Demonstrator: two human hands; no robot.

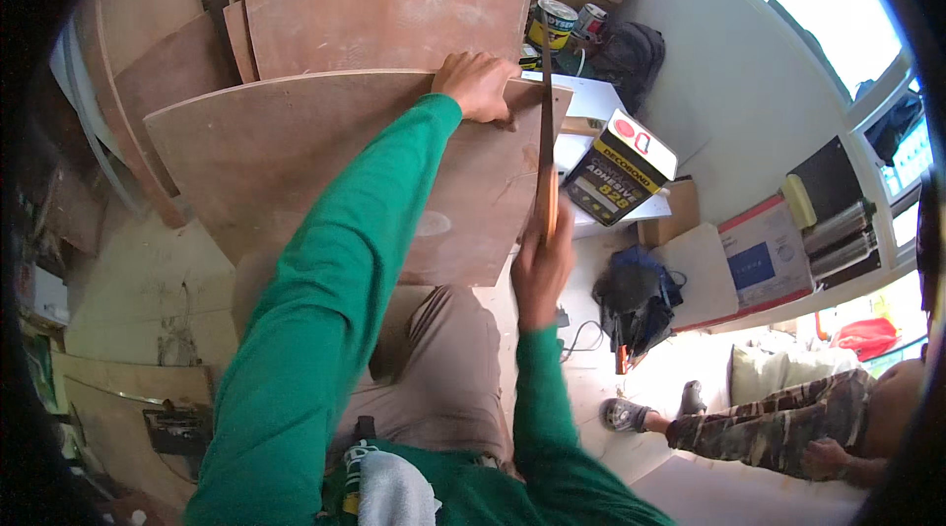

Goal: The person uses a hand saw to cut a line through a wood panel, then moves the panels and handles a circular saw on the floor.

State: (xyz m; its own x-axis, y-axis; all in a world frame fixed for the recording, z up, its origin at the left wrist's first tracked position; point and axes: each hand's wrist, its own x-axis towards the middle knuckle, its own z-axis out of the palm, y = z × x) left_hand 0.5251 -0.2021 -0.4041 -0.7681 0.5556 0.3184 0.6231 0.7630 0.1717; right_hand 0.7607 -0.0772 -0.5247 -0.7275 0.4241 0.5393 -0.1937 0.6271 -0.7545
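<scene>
A brown plywood board (325, 171) stands tilted in front of me, its long upper edge slightly bowed by the lens. My left hand (477, 88) is closed over that upper edge near the right corner, fingers curled onto the board's face. My right hand (544, 265) grips the orange-brown handle of a handsaw (548, 137). The saw's dark, narrow blade points away from me and runs along the board's right end, close to its corner. Whether the teeth sit in the wood, I cannot tell. One of my knees (453, 329) is bent below the board.
Larger wooden sheets (384, 4) lean behind the board. To the right, a black and yellow adhesive tin (623, 171) stands on a white surface, with a paint can (554, 22) farther back. A dark bag (639, 295) lies on the floor. Another person's camouflage-covered legs (769, 418) stretch in from the right.
</scene>
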